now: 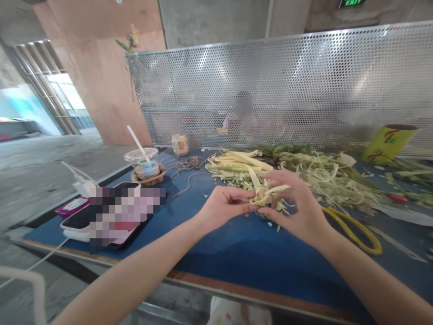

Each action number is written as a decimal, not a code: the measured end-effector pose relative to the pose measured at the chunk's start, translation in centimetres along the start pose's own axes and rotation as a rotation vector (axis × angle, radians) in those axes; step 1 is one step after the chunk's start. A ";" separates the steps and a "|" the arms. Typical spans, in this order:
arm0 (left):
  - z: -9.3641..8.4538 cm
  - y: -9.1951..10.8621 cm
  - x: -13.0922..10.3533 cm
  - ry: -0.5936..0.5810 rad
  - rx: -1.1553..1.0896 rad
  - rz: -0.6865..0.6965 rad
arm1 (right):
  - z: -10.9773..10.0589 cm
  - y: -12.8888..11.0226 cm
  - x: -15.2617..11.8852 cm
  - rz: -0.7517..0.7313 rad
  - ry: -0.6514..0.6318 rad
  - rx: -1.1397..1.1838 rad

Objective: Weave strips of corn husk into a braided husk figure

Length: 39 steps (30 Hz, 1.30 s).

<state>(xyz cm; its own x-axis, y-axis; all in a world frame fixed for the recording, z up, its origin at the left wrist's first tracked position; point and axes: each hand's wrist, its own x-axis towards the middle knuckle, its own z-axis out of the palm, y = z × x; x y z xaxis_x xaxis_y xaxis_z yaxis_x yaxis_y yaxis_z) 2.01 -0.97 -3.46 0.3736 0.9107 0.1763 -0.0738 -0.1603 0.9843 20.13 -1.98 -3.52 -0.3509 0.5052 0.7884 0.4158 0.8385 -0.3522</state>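
Observation:
Pinched in my left hand (228,203) is a small knotted piece of pale yellow-green leaf strips (262,196), with loose ends sticking up and to the right. My right hand (301,203) curls around its right side, thumb against its lower edge and fingers bent over the strips; exactly which fingertips touch is hard to make out. Just behind the hands lie small green scraps (241,180) and a bundle of long pale leaf strips (233,161).
A large heap of shredded leaves (324,176) and a yellow loop (358,232) are on the right, with a yellow tube (389,143) beyond. At left lie a phone (79,221), a lidded cup (144,163) and twine (186,166). A perforated metal screen (209,90) closes the table's back.

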 end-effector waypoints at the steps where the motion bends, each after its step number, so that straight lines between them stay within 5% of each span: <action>1: 0.0 0.1 0.0 0.002 -0.017 -0.002 | -0.1 0.1 0.1 -0.024 -0.012 0.007; 6: -0.2 0.2 0.1 -0.010 -0.110 -0.014 | 0.1 0.8 0.4 0.091 0.003 0.264; 11: -0.3 0.0 0.2 -0.085 -0.082 -0.077 | 0.2 0.9 0.3 0.259 -0.241 0.188; 18: -0.5 0.5 0.0 -0.107 0.045 -0.023 | 0.0 0.8 0.4 0.160 -0.214 -0.005; 24: -0.7 0.4 -0.1 -0.119 0.179 -0.033 | -0.4 0.7 0.6 0.084 -0.335 0.016; 30: -0.8 -0.2 0.1 -0.132 0.247 0.024 | 0.0 0.6 0.6 0.249 -0.412 0.164; 34: -0.8 -0.4 0.1 -0.126 0.309 0.008 | 0.0 0.4 0.6 0.209 -0.444 0.182; 39: -0.6 -0.1 0.0 -0.135 0.267 -0.007 | 0.1 0.3 0.6 0.327 -0.379 0.299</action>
<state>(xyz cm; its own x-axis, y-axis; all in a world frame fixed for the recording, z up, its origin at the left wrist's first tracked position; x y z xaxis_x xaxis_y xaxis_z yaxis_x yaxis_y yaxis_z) 1.46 -0.72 -3.59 0.4939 0.8562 0.1515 0.1685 -0.2651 0.9494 19.98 -1.46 -3.19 -0.5427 0.7392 0.3988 0.3172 0.6200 -0.7176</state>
